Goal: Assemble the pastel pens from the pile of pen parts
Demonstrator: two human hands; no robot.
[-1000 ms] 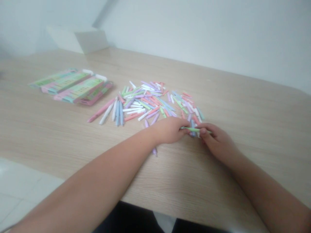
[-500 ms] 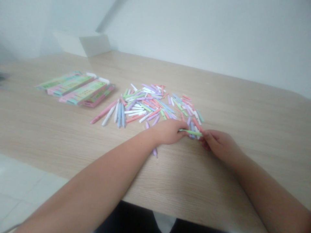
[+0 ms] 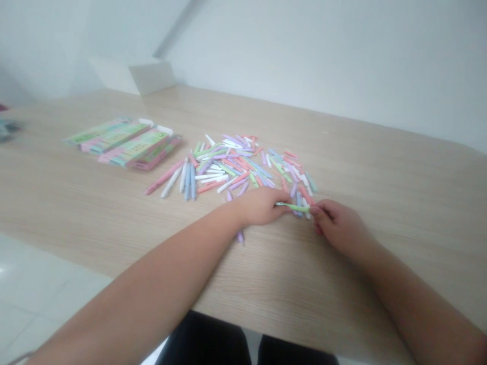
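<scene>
A light green pen [image 3: 299,208] is held level between both hands, just above the near right part of a pile of pastel pen parts [image 3: 232,165]. My left hand [image 3: 262,205] pinches its thin, shiny left end. At the other end, the fingers of my right hand [image 3: 337,220] close round the green barrel, hiding that end. Under and behind the hands lie white, blue, purple and coral pieces [image 3: 305,195]. A purple pen [image 3: 240,237] sticks out from beneath my left wrist.
To the left of the pile, a pink pen [image 3: 163,177] lies beside several white and blue ones. Farther left are several flat pastel boxes [image 3: 133,144]. A white open box or folded card [image 3: 152,76] stands by the wall. The wooden table's near edge [image 3: 262,330] runs above my legs.
My right hand's fingers have shifted on the green pen, from its middle to its right end. My left hand keeps its pinch. The whole view has tilted slightly.
</scene>
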